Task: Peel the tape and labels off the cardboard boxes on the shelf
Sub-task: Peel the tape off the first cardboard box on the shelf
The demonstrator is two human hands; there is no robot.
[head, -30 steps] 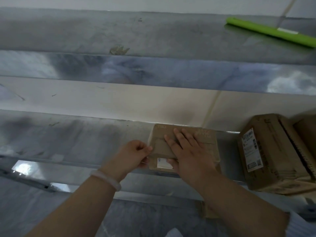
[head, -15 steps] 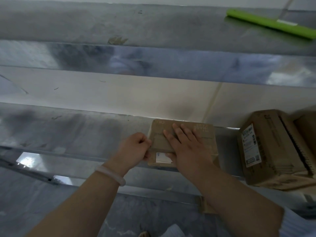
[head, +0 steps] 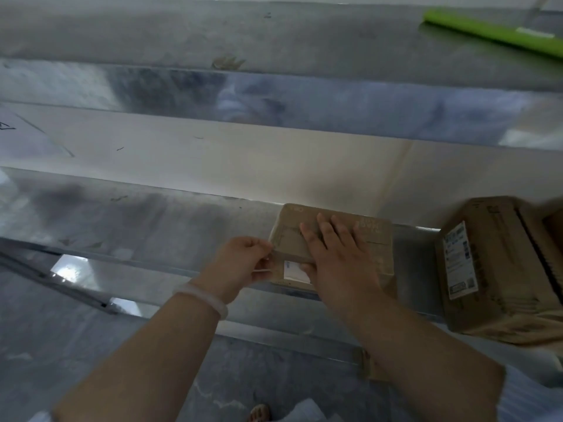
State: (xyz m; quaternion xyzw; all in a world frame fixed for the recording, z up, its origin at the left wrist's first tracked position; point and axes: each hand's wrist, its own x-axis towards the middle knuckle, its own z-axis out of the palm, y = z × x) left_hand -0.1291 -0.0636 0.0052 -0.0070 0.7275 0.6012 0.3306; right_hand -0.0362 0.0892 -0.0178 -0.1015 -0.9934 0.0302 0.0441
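Cardboard box (head: pixel 376 239) closed, left hand (head: pixel 240 263) pinching tape (head: pixel 262 270)

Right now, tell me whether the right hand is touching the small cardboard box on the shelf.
Touching. The head view shows the right hand lying flat on top of the small cardboard box, fingers spread across it, no gap visible.

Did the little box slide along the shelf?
No. The small box sits at the front edge of the shelf, about as far from the big box as before; only the view shifted.
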